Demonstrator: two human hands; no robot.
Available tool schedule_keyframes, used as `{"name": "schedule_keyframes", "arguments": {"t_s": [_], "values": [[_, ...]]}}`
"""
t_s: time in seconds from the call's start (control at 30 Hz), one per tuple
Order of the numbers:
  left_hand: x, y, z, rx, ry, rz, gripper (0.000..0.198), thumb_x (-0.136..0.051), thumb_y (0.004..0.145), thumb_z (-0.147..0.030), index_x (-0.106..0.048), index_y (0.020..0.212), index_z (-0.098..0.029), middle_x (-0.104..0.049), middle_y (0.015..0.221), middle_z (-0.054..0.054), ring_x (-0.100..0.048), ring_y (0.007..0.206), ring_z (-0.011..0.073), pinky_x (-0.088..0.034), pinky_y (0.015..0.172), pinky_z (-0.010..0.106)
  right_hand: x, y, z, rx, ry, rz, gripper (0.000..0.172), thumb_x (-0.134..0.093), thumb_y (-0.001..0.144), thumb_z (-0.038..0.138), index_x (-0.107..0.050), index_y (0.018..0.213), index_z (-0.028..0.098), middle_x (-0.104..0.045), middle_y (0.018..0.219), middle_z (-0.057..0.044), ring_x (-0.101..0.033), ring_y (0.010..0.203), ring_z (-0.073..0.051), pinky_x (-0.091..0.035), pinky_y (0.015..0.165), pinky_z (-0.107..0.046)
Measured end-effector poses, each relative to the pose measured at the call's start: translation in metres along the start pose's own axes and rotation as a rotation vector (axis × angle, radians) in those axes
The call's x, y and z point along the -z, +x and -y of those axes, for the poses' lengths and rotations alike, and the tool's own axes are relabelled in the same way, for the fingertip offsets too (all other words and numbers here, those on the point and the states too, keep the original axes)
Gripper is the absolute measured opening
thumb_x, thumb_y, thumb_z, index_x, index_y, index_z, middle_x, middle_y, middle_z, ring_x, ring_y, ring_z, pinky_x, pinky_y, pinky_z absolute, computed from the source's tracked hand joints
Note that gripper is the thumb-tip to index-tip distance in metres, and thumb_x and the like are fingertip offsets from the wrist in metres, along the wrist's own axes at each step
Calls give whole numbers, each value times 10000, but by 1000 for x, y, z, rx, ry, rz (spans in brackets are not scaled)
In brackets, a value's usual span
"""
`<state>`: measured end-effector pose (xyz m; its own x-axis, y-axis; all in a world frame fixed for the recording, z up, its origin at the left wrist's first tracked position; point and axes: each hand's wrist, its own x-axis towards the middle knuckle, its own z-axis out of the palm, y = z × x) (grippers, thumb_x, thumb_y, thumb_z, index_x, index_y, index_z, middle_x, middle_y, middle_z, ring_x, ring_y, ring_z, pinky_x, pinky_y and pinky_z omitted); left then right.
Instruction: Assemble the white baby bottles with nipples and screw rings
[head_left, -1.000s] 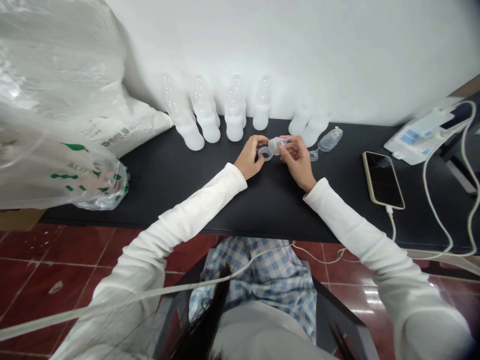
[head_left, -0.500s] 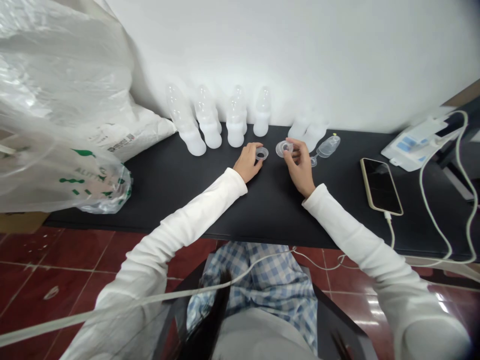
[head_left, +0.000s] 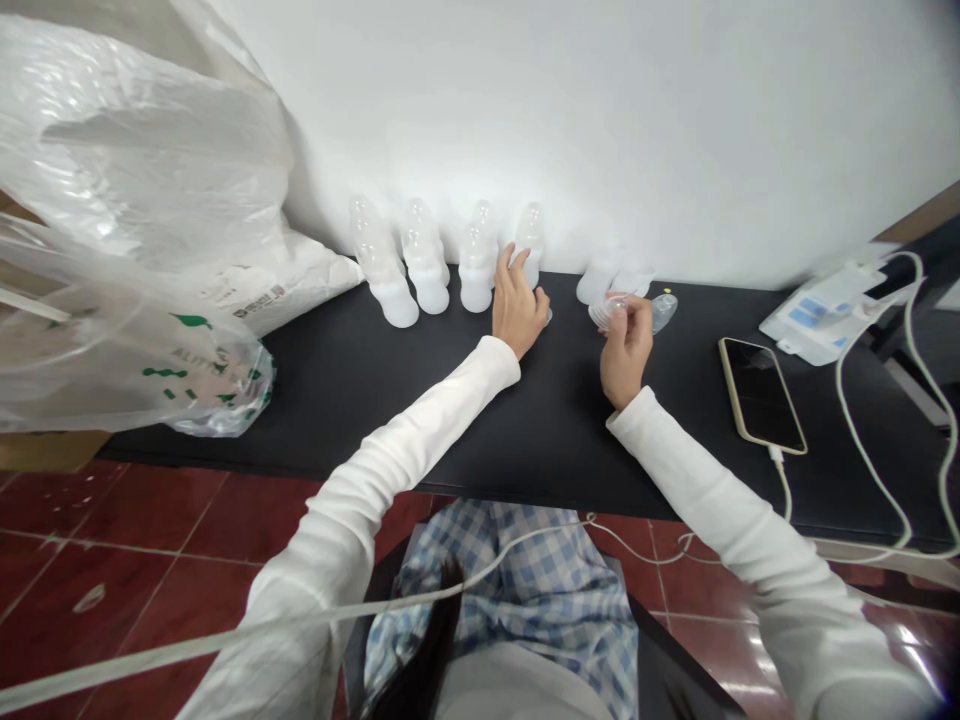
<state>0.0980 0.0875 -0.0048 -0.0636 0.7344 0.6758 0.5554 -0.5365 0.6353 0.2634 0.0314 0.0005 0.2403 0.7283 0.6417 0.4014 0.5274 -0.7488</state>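
My left hand (head_left: 519, 308) is over the black table with its fingers stretched out and apart. Part of a small clear piece (head_left: 549, 317) shows beside its thumb; the rest is hidden. Just beyond the fingers stands a bottle with a clear top and white base (head_left: 532, 225). My right hand (head_left: 628, 340) pinches a clear, round, ridged plastic piece (head_left: 606, 311) between thumb and fingers. Behind that hand lies a clear bulb-shaped piece (head_left: 664, 311) with a yellow tip, partly hidden.
Several similar bottles (head_left: 393, 302) stand along the wall to the left, and white pieces (head_left: 596, 283) stand right of centre. Large plastic bags (head_left: 217, 385) fill the left end. A phone (head_left: 763, 395) on a charging cable and a white-and-blue device (head_left: 814, 312) lie at right.
My left hand has let go of the clear ring and opened, reaching farther over the table. My right hand has shifted right with its clear piece, which has turned. The view has tilted slightly.
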Motion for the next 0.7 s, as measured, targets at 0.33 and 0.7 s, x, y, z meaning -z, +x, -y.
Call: {"name": "schedule_keyframes", "arguments": {"t_s": [0.33, 0.7], "values": [[-89, 56, 4, 0, -206, 223, 609, -558, 924, -212, -278, 1463, -158, -346, 1576, 230, -299, 1563, 308, -253, 1295, 550, 10, 5, 4, 92, 33, -167, 350, -378, 1024, 574, -552, 1068, 273, -603, 1088, -70, -636, 872, -211, -533, 793, -408], [-84, 43, 12, 70, -321, 237, 390, -631, 948, -461, -496, 1236, -234, -625, 1220, 132, -639, 1156, 255, -490, 1096, 497, 9, 10, -8, 59, -30, -89, 332, -350, 1032, 557, -493, 1195, 305, -599, 1166, -78, -686, 933, -214, -568, 762, -408]]}}
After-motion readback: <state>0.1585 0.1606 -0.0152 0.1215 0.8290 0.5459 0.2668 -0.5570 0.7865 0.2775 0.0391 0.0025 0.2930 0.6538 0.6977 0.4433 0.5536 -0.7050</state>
